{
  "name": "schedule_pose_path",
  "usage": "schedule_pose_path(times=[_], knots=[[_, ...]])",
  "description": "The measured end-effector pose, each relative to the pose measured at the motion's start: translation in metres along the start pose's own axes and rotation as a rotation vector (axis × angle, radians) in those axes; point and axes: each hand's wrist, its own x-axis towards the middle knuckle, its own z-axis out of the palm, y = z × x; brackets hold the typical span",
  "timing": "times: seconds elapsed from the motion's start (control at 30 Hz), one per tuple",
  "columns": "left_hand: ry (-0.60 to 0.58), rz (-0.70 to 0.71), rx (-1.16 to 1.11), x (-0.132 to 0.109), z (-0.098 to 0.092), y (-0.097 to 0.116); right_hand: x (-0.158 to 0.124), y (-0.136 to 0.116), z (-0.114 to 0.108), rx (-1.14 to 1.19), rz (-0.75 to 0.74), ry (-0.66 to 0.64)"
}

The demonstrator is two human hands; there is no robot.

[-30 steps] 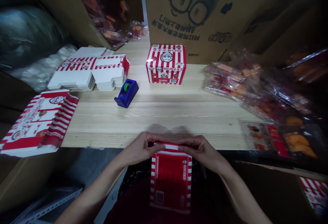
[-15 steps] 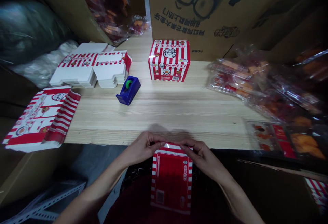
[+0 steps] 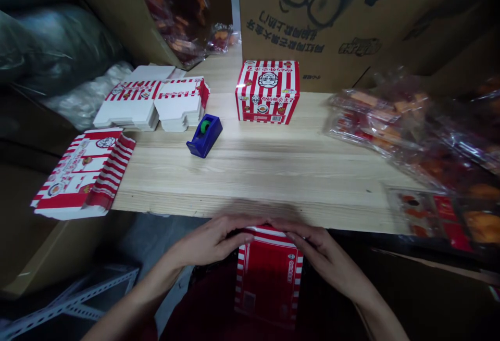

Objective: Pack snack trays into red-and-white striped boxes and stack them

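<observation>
Fingers (image 3: 234,225) of the left hand (image 3: 209,242) and right hand (image 3: 320,252) lie pressed together, curving over the top edge of a red-and-white striped carton (image 3: 269,283), which stands upright just below the front edge of a pale wooden table (image 3: 250,174). Far left of the carton lies 1 flat printed blank (image 3: 84,172), then 2 stacks of folded white blanks (image 3: 128,102) and a blue tape dispenser (image 3: 203,135). Straight ahead of it stands an assembled striped box (image 3: 267,92); farther right lie plastic-wrapped snack packs (image 3: 371,120).
</observation>
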Motion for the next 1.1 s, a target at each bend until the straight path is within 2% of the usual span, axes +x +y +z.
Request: schedule_pose_path(times=[0.13,0.27,0.47,0.57,0.63,0.67,0.7,0.77,0.8,0.87,0.93,1.0,1.1], knots=[[0.045,-0.036,-0.038,-0.01,0.009,-0.002,-0.012,-0.007,-0.002,-0.164,-0.105,-0.1],[0.113,-0.069,-0.099,-0.01,0.017,-0.011,-0.013,-0.008,-0.001,-0.182,-0.15,-0.111],[0.119,-0.079,-0.216,0.002,0.027,-0.02,0.004,0.009,0.006,0.136,-0.052,0.034],[0.187,-0.045,-0.186,0.006,0.029,-0.019,0.014,0.015,0.012,0.158,-0.024,0.158],[0.31,-0.019,-0.106,0.011,0.016,-0.027,0.017,0.019,0.012,0.122,-0.011,0.195],[0.449,-0.014,-0.039,0.014,0.003,-0.035,0.018,0.021,0.011,0.113,-0.001,0.194],[0.645,-0.027,0.047,0.018,-0.013,-0.045,0.018,0.024,0.008,0.108,0.011,0.185],[1.11,-0.116,0.231,0.03,-0.054,-0.07,0.02,0.027,0.003,0.092,0.025,0.162],[1.266,-0.197,0.301,0.037,-0.075,-0.084,0.021,0.028,0.0,0.079,0.025,0.15],[1.327,-0.309,0.32,0.049,-0.108,-0.108,0.024,0.027,-0.006,0.039,0.003,0.146],[1.27,-0.344,0.287,0.055,-0.126,-0.124,0.025,0.026,-0.013,-0.022,-0.026,0.178],[1.216,-0.344,0.265,0.049,-0.129,-0.13,0.02,0.028,-0.022,-0.078,-0.065,0.263],[1.139,-0.34,0.223,0.024,-0.123,-0.124,0.008,0.033,-0.037,-0.103,-0.123,0.456]])
